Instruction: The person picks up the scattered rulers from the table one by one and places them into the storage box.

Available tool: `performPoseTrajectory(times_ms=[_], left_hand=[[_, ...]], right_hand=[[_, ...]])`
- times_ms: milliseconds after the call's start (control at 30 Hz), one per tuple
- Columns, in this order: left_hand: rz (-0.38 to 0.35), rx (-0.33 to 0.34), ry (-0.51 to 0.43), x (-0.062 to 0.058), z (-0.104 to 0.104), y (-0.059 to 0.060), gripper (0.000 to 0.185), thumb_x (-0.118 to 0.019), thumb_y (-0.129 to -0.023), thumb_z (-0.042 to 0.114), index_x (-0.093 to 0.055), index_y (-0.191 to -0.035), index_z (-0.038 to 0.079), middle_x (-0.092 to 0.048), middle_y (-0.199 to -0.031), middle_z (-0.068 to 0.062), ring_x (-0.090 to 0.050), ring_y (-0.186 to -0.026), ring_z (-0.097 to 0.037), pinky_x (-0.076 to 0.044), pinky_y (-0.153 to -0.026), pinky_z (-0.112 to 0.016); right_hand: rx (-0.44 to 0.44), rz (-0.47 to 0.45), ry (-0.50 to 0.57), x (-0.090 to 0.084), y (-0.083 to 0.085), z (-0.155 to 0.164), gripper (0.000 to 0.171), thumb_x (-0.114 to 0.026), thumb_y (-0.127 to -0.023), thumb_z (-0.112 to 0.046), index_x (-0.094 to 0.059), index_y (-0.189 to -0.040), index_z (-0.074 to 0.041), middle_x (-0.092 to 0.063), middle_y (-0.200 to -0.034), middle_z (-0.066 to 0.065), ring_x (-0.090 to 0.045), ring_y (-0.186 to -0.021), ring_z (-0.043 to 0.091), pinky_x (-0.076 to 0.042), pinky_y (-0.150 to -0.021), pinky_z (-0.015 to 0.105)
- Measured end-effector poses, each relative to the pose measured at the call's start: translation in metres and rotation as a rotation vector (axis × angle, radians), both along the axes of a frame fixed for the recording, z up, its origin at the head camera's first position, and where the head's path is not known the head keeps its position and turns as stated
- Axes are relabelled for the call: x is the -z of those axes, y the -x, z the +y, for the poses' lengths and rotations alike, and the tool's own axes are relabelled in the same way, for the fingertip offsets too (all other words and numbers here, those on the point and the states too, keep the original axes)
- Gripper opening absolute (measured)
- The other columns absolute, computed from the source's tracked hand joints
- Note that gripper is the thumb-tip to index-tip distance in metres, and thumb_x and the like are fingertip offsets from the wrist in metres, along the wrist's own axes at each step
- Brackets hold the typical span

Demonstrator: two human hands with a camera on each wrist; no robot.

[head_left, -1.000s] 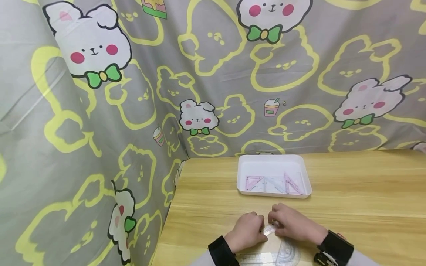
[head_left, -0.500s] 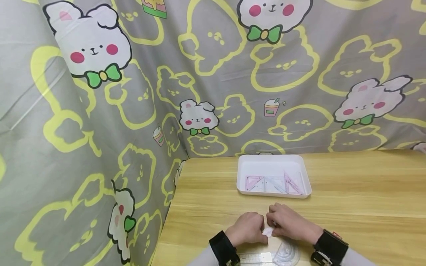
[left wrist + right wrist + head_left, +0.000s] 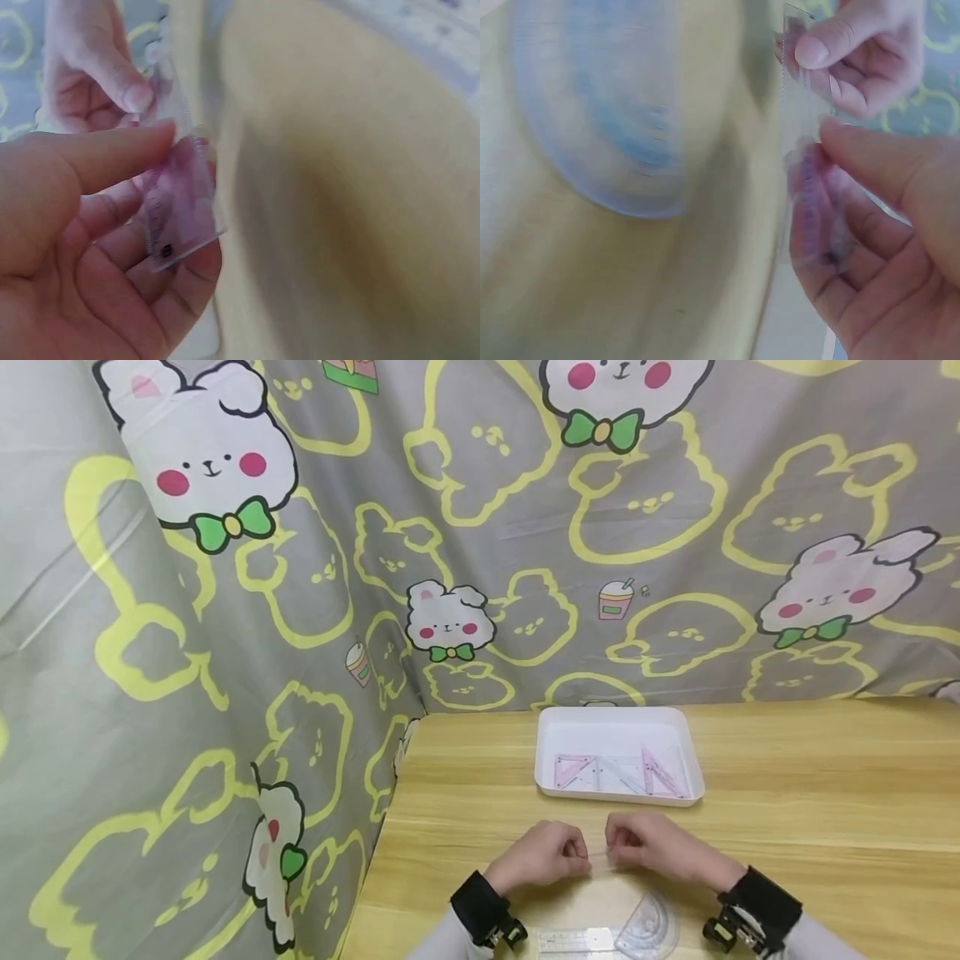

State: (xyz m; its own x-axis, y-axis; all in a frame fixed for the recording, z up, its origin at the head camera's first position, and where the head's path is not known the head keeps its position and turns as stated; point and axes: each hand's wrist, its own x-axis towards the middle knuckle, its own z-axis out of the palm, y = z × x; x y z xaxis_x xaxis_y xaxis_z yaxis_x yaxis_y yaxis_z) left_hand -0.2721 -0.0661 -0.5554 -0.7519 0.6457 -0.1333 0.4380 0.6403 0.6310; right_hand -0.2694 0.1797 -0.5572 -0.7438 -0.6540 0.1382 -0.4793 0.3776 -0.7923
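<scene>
Ruler: small clear ruler [image 3: 597, 858] held up just above the wooden table [image 3: 787, 793], between both hands.
Left hand: left hand [image 3: 542, 855] pinches one end, thumb over fingers.
Right hand: right hand [image 3: 648, 847] pinches the other end.
Nearby: white tray [image 3: 619, 722] beyond; protractor [image 3: 651, 928] and long ruler [image 3: 576, 941] nearer.

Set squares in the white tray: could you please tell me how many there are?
3, it seems: a pink set square at the left of the tray, a clear one in the middle, a pink one at the right. They overlap, so more may be hidden.
</scene>
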Motion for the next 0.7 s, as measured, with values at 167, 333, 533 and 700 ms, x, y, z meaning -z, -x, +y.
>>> performPoseTrajectory(times_ms=[167, 333, 533, 700], left_hand=[[-0.076, -0.057, -0.225, -0.012, -0.009, 0.015, 0.007, -0.072, -0.097, 0.009, -0.070, -0.091, 0.010, -0.071, -0.078, 0.006, -0.062, -0.065, -0.002, -0.051, -0.061, -0.019], [-0.090, -0.127, -0.345, -0.015, -0.013, 0.024, 0.007, -0.069, -0.099, 0.010, -0.069, -0.092, 0.011, -0.073, -0.083, -0.005, -0.065, -0.071, -0.010, -0.052, -0.064, -0.021], [-0.150, -0.221, -0.424, -0.016, -0.014, 0.031, 0.007, -0.069, -0.098, 0.010, -0.068, -0.093, 0.015, -0.075, -0.088, -0.011, -0.070, -0.077, -0.025, -0.054, -0.065, -0.024], [-0.173, -0.290, -0.522, -0.019, -0.011, 0.037, 0.007, -0.068, -0.099, 0.010, -0.069, -0.105, 0.007, -0.076, -0.090, -0.012, -0.071, -0.086, -0.039, -0.057, -0.070, -0.032]], right_hand=[[0.133, -0.021, 0.049, -0.013, 0.015, 0.008, 0.007, -0.075, -0.096, -0.016, -0.070, -0.097, -0.011, -0.073, -0.086, 0.002, -0.067, -0.076, 0.010, -0.056, -0.069, 0.026], [0.250, -0.108, 0.164, -0.015, 0.023, 0.009, 0.014, -0.074, -0.097, -0.015, -0.072, -0.102, -0.002, -0.075, -0.089, 0.012, -0.072, -0.074, 0.022, -0.059, -0.066, 0.029], [0.355, -0.244, 0.361, -0.010, 0.030, 0.006, 0.020, -0.071, -0.098, -0.007, -0.066, -0.106, 0.010, -0.074, -0.091, 0.017, -0.073, -0.077, 0.018, -0.062, -0.071, 0.032], [0.448, -0.330, 0.496, -0.013, 0.039, 0.000, 0.032, -0.069, -0.101, -0.009, -0.060, -0.117, 0.017, -0.077, -0.099, 0.015, -0.073, -0.084, 0.010, -0.061, -0.077, 0.027]])
